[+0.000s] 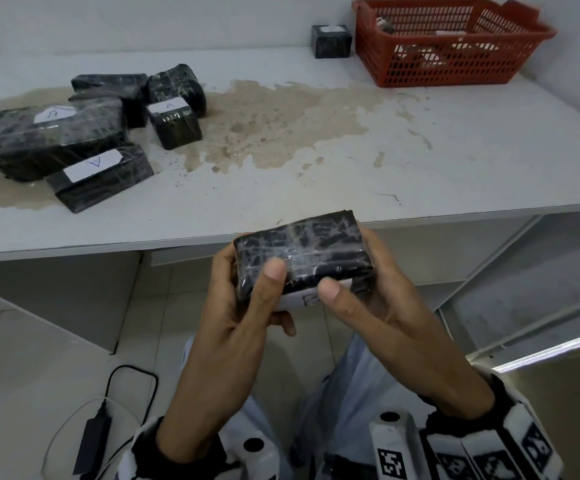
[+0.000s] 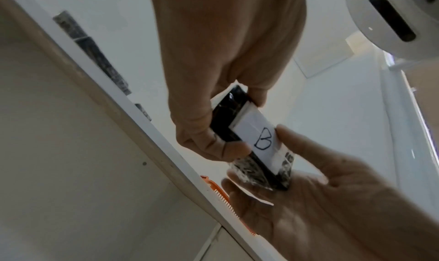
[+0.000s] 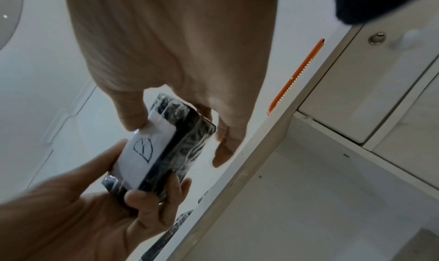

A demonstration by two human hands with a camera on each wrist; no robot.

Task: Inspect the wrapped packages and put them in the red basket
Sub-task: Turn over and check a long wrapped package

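Observation:
A small black package (image 1: 302, 251) wrapped in clear film is held in front of the table's near edge. My left hand (image 1: 247, 282) grips its left end and my right hand (image 1: 350, 289) grips its right end, both thumbs on the near face. A white label marked "B" faces down toward me. The left wrist view shows the package (image 2: 259, 139) between my left hand (image 2: 213, 126) and my right hand (image 2: 297, 171). In the right wrist view the package (image 3: 166, 148) sits between my right hand (image 3: 180, 111) and my left hand (image 3: 133, 180). The red basket (image 1: 448, 60) stands at the table's far right.
Several more wrapped black packages (image 1: 73, 133), some with white labels, lie piled at the table's left. A small black box (image 1: 331, 41) stands left of the basket. The white table (image 1: 472, 150) has a brown stain across its middle. A black adapter with cable (image 1: 94, 434) lies on the floor.

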